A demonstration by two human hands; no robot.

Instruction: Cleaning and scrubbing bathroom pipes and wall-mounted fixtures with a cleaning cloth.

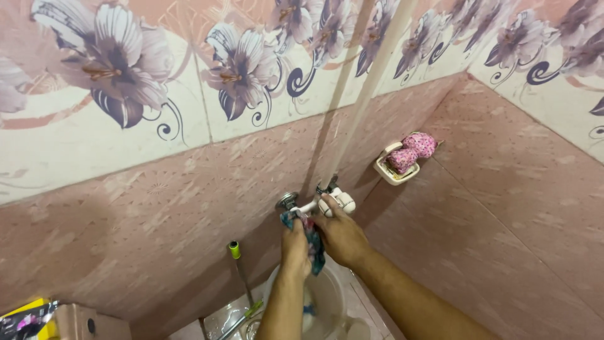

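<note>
A white tap (336, 200) with a metal wall flange (287, 201) sticks out of the pink tiled wall, under a white pipe (371, 88). My left hand (294, 247) is closed around a patterned blue-green cloth (313, 242) pressed against the tap's stem. My right hand (341, 236) rests on the tap body and touches the same cloth from the right side. Most of the cloth hangs between the two hands.
A white soap dish (391, 171) on the wall at the right holds a pink scrubber (411, 150). Below the hands stands a white bucket (327, 296). A stick with a green tip (234, 250) leans by a metal vessel (226, 320). A yellow packet (28, 315) lies bottom left.
</note>
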